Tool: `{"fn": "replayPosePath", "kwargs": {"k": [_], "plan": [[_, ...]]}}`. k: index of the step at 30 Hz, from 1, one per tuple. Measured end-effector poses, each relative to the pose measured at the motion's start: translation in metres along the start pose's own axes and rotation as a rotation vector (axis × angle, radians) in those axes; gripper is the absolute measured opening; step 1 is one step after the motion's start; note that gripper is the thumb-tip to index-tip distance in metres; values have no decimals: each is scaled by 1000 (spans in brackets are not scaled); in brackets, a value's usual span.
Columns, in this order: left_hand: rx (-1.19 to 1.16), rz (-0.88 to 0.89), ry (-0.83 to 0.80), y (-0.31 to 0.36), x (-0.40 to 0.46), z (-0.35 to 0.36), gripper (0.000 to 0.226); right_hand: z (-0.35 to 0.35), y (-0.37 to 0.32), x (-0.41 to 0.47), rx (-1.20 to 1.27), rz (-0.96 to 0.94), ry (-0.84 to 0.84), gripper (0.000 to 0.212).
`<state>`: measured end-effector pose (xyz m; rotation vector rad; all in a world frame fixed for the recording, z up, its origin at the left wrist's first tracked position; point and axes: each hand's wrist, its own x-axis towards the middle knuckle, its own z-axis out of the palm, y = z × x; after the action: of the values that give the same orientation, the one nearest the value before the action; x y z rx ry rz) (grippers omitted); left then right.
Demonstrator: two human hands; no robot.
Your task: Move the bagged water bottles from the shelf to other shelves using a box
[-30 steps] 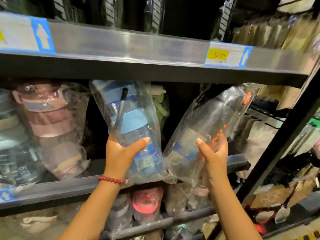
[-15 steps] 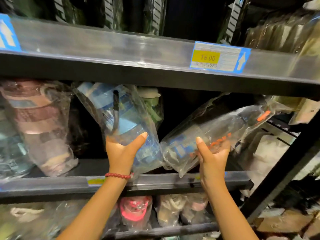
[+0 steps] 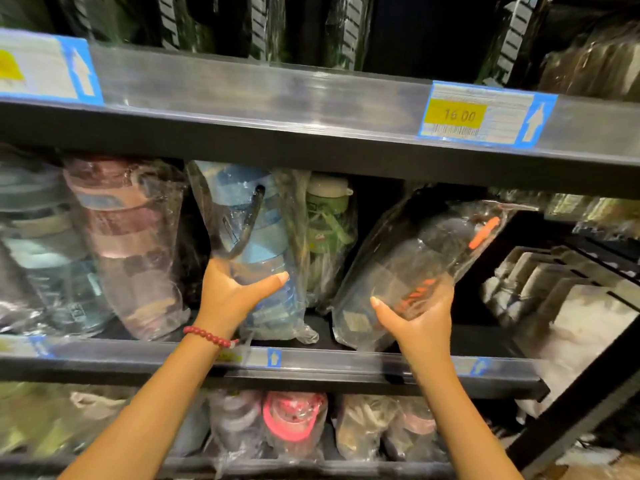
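Left hand (image 3: 239,289), wearing a red bead bracelet (image 3: 209,336), grasps the bagged blue water bottle (image 3: 254,244) standing on the middle shelf (image 3: 346,367). Right hand (image 3: 420,315) grasps the bagged clear water bottle (image 3: 412,268), tilted, beside it. Behind both: bagged green bottle (image 3: 327,233).

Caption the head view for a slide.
Left hand grips blue bagged bottle; right hand grips clear one.

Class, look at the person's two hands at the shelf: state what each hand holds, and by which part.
The left hand grips the blue bagged bottle around its lower body. The right hand grips the clear bagged bottle near its base.
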<state>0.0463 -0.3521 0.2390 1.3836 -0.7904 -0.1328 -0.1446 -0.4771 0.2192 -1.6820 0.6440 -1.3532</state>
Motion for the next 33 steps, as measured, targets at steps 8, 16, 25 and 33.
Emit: {"fn": "replayPosePath", "kwargs": {"k": [8, 16, 25, 33], "plan": [[184, -31, -149, -10, 7, -29, 68, 11, -1, 8, -145, 39, -283, 56], [189, -76, -311, -10, 12, -43, 25, 12, 0, 9, -60, 125, -362, 61], [86, -139, -312, -15, 12, -53, 30, 23, -2, -5, -146, 190, -390, 89], [161, -137, -324, -20, 15, -61, 37, 50, -5, -15, -191, 119, -189, 75]]}}
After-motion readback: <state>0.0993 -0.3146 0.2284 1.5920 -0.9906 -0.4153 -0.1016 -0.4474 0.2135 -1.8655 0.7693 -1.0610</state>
